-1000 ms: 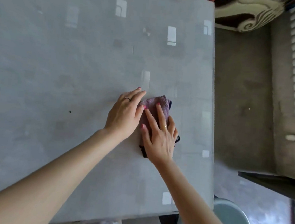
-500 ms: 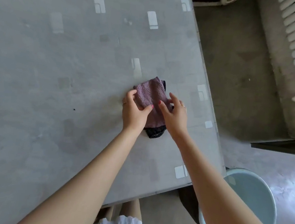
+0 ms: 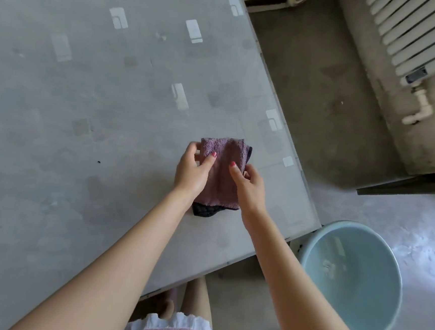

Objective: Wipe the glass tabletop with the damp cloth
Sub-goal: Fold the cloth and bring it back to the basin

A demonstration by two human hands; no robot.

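Both hands hold the folded mauve terry cloth [image 3: 222, 170] up off the grey glass tabletop [image 3: 83, 126], probably to refold it.

Left hand [image 3: 190, 171] and right hand [image 3: 249, 183] pinch opposite side edges, thumbs on top (a dark underlayer hangs below); the cloth sits near the tabletop's right edge.

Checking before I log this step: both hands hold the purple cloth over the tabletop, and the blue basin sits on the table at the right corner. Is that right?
Not quite. The blue basin stands on the floor beside the table's near right corner, not on the table, as the head view shows. The rest holds: the left hand and right hand both hold the purple cloth over the tabletop.
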